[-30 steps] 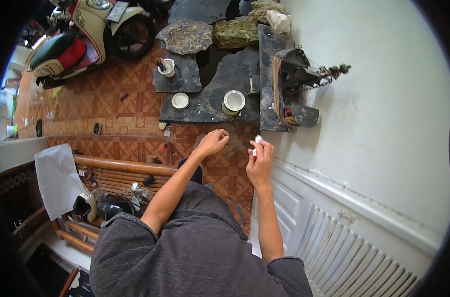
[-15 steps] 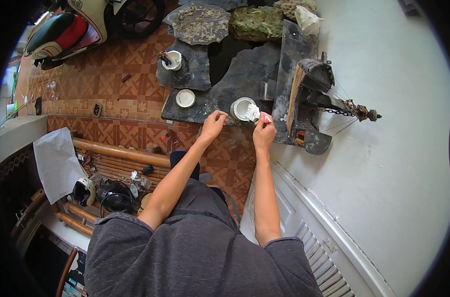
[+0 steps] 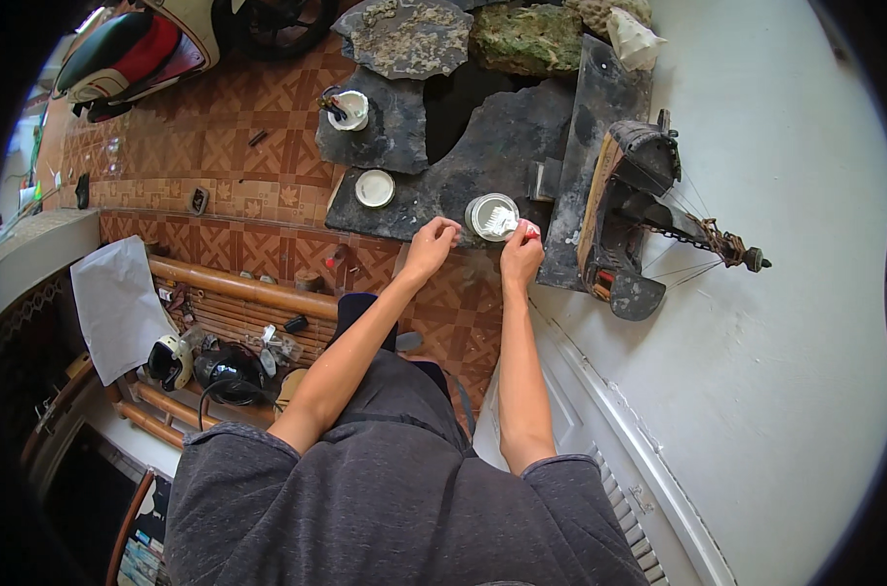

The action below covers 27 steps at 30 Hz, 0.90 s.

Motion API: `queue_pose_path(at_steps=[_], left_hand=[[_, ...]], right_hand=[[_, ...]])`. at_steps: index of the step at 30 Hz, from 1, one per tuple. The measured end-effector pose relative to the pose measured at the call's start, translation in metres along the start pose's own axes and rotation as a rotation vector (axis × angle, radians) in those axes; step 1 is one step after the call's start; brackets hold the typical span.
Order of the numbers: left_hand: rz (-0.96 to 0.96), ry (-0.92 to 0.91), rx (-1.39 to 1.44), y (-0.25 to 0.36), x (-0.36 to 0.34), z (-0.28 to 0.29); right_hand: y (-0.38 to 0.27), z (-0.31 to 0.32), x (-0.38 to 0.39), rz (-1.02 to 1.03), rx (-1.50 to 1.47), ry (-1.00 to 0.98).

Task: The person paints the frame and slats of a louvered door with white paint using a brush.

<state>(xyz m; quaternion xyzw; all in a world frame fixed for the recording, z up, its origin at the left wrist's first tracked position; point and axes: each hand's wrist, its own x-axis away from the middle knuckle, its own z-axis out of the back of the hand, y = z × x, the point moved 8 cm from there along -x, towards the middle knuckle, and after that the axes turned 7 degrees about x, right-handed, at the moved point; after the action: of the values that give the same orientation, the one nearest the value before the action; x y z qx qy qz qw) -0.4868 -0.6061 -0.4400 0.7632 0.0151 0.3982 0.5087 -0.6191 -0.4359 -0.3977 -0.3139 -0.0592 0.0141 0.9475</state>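
My right hand point(image 3: 521, 259) is closed round the red handle of a paintbrush point(image 3: 504, 222), whose bristles are thick with white paint. The bristles reach over the mouth of an open round paint can point(image 3: 479, 207) near the slab's front edge. Just left of the can, my left hand point(image 3: 432, 248) hovers with nothing in it, its fingers loosely bent and apart. A round white lid point(image 3: 375, 188) lies flat on the dark stone slab point(image 3: 433, 190), further left. Behind it stands a white tub point(image 3: 349, 110) with dark-handled tools leaning in it.
A dark model ship point(image 3: 624, 210) with chains and rigging stands right of the slab, against the white wall point(image 3: 775, 322). Rough rocks point(image 3: 526, 39) and a white shell point(image 3: 634, 39) lie behind. Helmets point(image 3: 230, 371) rest on a bamboo bench point(image 3: 238, 288) at left; a scooter point(image 3: 141, 54) stands far left.
The brush has dipped lower, its bristles now further over the can's mouth. My left hand stays beside the can. The whole view has shifted slightly.
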Motion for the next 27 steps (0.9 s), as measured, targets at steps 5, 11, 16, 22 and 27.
queue_pose_path(at_steps=[5, 11, 16, 22, 27], left_hand=[[0.056, -0.049, -0.021, -0.007, -0.001, -0.009], [0.046, -0.054, -0.036, -0.011, -0.004, -0.013], [0.046, -0.055, -0.029, -0.013, -0.004, -0.018], [0.032, -0.058, -0.003, -0.012, -0.002, -0.018], [0.039, -0.044, -0.013, -0.005, 0.0, -0.013]], right_hand=[[0.003, 0.006, -0.004, 0.033, -0.012, 0.071], [-0.017, 0.01, 0.004, 0.131, 0.002, 0.064], [-0.006, -0.007, 0.006, 0.083, 0.019, 0.01], [0.005, -0.023, 0.002, 0.09, -0.003, -0.021], [0.01, -0.032, 0.005, 0.089, 0.012, -0.055]])
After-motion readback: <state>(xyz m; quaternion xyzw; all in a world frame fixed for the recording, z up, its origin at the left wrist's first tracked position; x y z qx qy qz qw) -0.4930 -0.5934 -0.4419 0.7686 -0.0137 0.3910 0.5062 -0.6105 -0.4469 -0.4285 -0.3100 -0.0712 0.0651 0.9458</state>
